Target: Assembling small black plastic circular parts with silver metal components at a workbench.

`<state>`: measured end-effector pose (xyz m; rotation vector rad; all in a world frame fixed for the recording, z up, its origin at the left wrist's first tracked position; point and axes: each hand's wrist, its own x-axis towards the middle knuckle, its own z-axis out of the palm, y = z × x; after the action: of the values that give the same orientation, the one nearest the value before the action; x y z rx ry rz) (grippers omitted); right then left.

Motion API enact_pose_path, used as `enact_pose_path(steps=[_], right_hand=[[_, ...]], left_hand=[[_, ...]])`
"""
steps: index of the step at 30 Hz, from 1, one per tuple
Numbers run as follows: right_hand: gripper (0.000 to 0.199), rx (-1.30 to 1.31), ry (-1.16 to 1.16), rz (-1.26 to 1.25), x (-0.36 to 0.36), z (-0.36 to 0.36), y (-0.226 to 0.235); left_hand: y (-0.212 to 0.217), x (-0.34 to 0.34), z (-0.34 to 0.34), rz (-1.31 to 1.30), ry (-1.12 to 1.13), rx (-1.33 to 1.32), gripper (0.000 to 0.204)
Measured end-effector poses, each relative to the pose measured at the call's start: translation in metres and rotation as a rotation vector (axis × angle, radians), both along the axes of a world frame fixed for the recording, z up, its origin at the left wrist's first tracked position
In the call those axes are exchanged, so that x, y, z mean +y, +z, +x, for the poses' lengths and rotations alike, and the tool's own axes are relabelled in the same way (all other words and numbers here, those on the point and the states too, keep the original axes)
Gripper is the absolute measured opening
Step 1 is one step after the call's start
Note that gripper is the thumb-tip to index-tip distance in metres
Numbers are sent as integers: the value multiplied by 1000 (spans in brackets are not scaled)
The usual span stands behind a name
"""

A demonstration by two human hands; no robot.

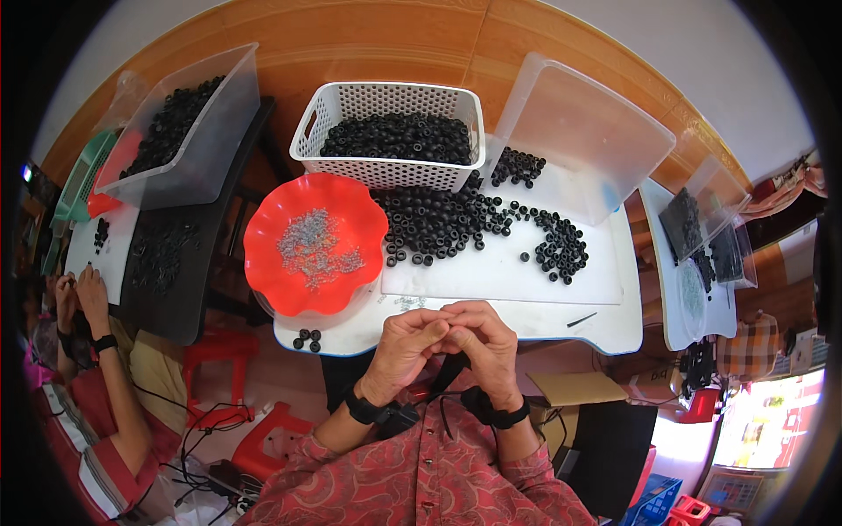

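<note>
Left hand (403,349), right hand (485,344): fingertips pinched together; whether anything is held cannot be told.
Black holed beads (430,223): heaped beyond both hands, beside red scalloped bowl (263,254).
Bead handling: likely light, stiff, prone to rolling.
Bead grip: around outer wall.

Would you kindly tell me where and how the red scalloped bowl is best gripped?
Probably the flared rim of the red scalloped bowl: one hand from the left, one from the near side, since black round parts crowd its right. I'd keep it level, as loose metallic-looking pieces lie inside.
</note>
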<state>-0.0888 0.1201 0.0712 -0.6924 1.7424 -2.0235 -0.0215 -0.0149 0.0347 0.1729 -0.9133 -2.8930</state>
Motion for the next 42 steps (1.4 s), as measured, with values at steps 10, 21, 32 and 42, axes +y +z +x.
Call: enact_pose_path(steps=[10, 21, 32, 42], right_hand=[[12, -86, -27, -106, 2, -3, 2], [11, -41, -34, -134, 1, -7, 2], [11, -44, -38, -54, 5, -5, -3], [9, -161, -45, -55, 3, 2, 2]], left_hand=[[25, -1, -1, -500, 55, -54, 30], [32, -1, 0, -412, 172, -3, 29], [32, -3, 3, -489, 177, -42, 32], [36, -3, 6, -516, 178, -42, 34]])
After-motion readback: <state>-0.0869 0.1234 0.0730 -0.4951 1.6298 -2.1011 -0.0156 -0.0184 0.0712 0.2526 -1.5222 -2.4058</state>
